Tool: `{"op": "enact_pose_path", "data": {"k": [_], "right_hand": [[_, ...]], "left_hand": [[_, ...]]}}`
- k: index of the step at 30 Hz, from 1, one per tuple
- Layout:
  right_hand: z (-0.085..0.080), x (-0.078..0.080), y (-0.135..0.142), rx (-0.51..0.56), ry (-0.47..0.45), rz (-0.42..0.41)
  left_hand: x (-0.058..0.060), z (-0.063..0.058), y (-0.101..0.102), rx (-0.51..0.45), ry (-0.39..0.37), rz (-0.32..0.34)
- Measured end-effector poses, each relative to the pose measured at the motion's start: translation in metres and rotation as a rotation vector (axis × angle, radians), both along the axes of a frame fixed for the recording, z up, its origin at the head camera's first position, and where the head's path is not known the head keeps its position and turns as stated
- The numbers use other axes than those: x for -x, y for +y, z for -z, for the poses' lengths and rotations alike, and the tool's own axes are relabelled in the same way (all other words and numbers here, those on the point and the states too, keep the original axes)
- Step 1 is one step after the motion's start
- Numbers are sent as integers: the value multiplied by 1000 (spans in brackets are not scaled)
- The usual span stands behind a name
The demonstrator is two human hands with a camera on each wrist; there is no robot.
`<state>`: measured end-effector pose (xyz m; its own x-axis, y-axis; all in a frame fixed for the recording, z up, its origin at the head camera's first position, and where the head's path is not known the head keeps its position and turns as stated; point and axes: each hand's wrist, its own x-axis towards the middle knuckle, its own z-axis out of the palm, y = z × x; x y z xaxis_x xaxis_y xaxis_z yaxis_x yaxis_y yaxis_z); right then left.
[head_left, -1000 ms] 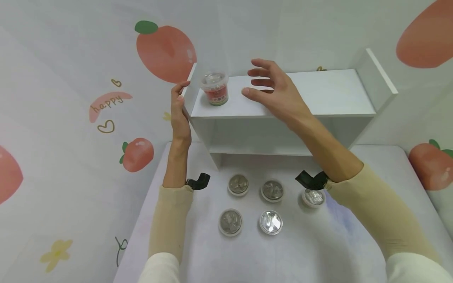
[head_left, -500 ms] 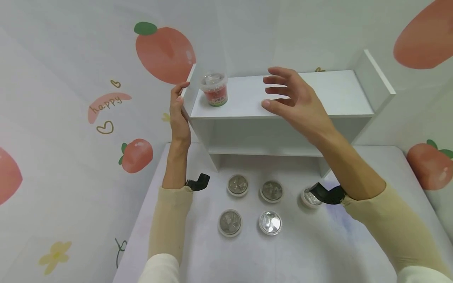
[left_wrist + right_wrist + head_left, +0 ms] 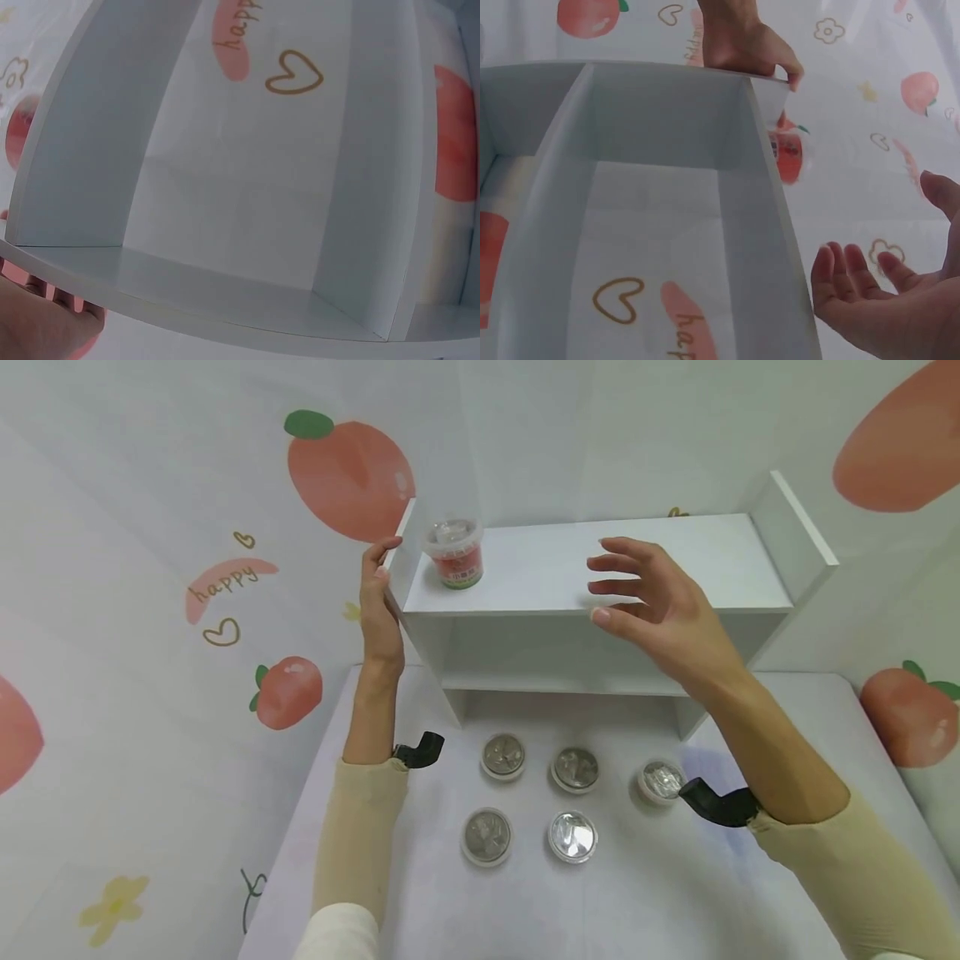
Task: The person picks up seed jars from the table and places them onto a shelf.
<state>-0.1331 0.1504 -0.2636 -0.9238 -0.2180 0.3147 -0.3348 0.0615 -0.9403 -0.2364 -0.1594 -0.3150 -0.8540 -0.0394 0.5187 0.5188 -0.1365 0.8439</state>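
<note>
My left hand [image 3: 382, 614] grips the upper edge of the left side panel of a white two-tier shelf [image 3: 547, 564], fingers bent over it. The right wrist view also shows this left hand [image 3: 742, 45] on the panel. On the top board at the left stands a clear-lidded plastic cup [image 3: 457, 564] with a red label and green base, upright. My right hand [image 3: 660, 610] hovers before the shelf's right half, fingers apart and loosely bent, holding nothing. In the right wrist view, the right hand [image 3: 892, 292] appears beside the shelf board.
Several round lidded tubs stand on the white table [image 3: 525, 910] before the shelf, among them a rear-left tub [image 3: 503, 756], a shiny tub [image 3: 573, 837] and a right tub [image 3: 660, 780]. Fruit-printed cloth [image 3: 135, 693] hangs behind and to the left.
My right hand has moved right and down towards me, away from the cup. The left hand keeps its place on the panel, and the cup stands where it was.
</note>
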Motion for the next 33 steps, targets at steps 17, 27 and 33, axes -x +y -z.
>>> {"op": "enact_pose_path", "data": {"k": [17, 27, 33], "right_hand": [[37, -14, 25, 73, 33, -109], [69, -24, 40, -40, 82, -115], [89, -30, 48, -88, 58, -82]], "left_hand": [[0, 1, 0, 15, 19, -16], [1, 1, 1, 7, 3, -6], [2, 0, 2, -6, 1, -9]]}}
